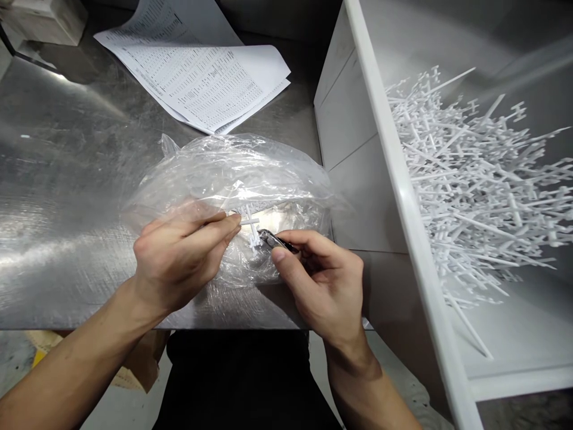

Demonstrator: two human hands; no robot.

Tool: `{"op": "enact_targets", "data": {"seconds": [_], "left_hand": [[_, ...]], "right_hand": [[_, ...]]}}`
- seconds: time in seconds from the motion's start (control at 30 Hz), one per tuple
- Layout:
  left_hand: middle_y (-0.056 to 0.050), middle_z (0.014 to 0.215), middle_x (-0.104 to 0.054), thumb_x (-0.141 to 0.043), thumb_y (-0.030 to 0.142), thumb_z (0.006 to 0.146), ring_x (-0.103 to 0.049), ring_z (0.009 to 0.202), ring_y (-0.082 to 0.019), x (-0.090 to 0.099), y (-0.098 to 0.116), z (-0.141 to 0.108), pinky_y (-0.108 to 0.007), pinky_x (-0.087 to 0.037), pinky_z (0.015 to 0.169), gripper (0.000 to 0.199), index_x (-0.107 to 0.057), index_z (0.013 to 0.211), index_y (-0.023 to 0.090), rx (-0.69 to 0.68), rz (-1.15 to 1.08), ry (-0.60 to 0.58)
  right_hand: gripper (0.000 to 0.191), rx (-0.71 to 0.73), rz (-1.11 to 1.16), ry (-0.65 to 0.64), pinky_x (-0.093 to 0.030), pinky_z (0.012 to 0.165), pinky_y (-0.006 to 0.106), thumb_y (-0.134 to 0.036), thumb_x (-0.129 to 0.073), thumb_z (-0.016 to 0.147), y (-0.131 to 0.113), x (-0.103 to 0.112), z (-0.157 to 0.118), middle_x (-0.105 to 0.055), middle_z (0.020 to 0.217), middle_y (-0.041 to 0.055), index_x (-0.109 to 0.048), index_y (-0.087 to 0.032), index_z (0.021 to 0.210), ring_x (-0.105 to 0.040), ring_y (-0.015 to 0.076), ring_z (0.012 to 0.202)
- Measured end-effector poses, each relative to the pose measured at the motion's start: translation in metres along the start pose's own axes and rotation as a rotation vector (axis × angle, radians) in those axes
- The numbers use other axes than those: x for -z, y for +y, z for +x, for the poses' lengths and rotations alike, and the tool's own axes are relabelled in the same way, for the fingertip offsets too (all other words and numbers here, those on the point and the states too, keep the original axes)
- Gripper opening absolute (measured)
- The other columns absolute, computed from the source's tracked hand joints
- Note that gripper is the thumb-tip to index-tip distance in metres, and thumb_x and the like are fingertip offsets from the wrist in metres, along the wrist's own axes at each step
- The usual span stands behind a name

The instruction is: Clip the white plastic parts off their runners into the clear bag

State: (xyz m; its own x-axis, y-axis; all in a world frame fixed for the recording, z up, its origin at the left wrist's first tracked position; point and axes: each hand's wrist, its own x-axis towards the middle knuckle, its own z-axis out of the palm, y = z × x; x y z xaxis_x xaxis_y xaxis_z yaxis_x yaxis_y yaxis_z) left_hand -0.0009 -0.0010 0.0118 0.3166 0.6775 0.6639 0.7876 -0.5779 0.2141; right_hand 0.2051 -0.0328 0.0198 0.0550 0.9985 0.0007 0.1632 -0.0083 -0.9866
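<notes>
In the head view, my left hand (183, 248) pinches one end of a thin white plastic sprue (250, 222) with short crossbars between its thumb and fingers. My right hand (324, 278) is closed around a small dark metal clipper (269, 239), whose tip is beside the lower end of the sprue. Whether the clipper's jaws touch the plastic, I cannot tell. Both hands are over the opening of a clear plastic bag (233, 167) lying crumpled on the metal table. Small white bits inside the bag are too blurred to make out.
A white bin (414, 215) on the right holds a heap of branched white plastic sprues (483, 185). Printed sheets (210, 77) lie behind the bag on the metal table (58, 197). A pale box (47, 21) is at the back left. Below the table edge is a cardboard box (141, 361).
</notes>
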Motion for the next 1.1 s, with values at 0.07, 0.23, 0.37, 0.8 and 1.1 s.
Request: {"op": "enact_targets", "data": {"seconds": [0.07,0.23,0.37,0.8,1.1], "left_hand": [[0.004,0.085,-0.083,-0.073,0.014,0.102,-0.080,0.074,-0.011,-0.0005,0.0010,0.0001,-0.019,-0.064,0.065,0.011,-0.078,0.096,0.023,-0.004,0.008,0.010],[0.005,0.084,-0.082,-0.073,0.015,0.102,-0.079,0.074,-0.009,-0.0022,0.0016,-0.0004,-0.017,-0.064,0.070,0.011,-0.077,0.095,0.023,-0.023,0.027,0.053],[0.005,0.083,-0.082,-0.072,0.017,0.104,-0.081,0.075,-0.010,-0.0020,0.0006,-0.0010,-0.018,-0.065,0.071,0.011,-0.077,0.097,0.023,-0.024,0.047,0.047],[0.004,0.088,-0.083,-0.074,0.017,0.102,-0.081,0.079,-0.013,-0.0034,-0.0017,-0.0009,-0.024,-0.070,0.076,0.011,-0.077,0.095,0.026,0.001,-0.026,-0.021],[0.006,0.086,-0.081,-0.075,0.012,0.098,-0.079,0.076,-0.013,-0.0098,-0.0014,-0.0031,-0.026,-0.065,0.068,0.014,-0.077,0.093,0.025,0.016,-0.026,-0.021]], "right_hand": [[0.003,-0.001,0.007,-0.002,-0.039,0.046,0.022,-0.021,-0.078,0.091,0.0007,0.0001,-0.0005,-0.053,0.060,-0.0062,-0.081,-0.020,0.093,-0.044,0.0089,0.051],[0.007,-0.027,0.024,0.009,-0.044,0.047,0.023,-0.025,-0.081,0.091,0.0004,0.0015,0.0011,-0.062,0.064,-0.0036,-0.084,-0.020,0.096,-0.050,0.0101,0.053],[0.009,-0.077,0.045,-0.001,-0.045,0.047,0.024,-0.029,-0.081,0.093,-0.0009,0.0020,0.0026,-0.063,0.061,-0.0027,-0.085,-0.021,0.095,-0.054,0.0121,0.054],[0.010,0.038,-0.071,0.018,-0.051,0.052,0.028,-0.027,-0.079,0.098,0.0065,0.0020,-0.0004,-0.074,0.071,-0.0003,-0.085,-0.021,0.102,-0.061,0.0142,0.056],[0.009,-0.055,0.033,0.030,-0.056,0.054,0.026,-0.028,-0.082,0.092,0.0059,0.0006,0.0040,-0.077,0.072,0.0007,-0.085,-0.019,0.093,-0.066,0.0149,0.061]]}}
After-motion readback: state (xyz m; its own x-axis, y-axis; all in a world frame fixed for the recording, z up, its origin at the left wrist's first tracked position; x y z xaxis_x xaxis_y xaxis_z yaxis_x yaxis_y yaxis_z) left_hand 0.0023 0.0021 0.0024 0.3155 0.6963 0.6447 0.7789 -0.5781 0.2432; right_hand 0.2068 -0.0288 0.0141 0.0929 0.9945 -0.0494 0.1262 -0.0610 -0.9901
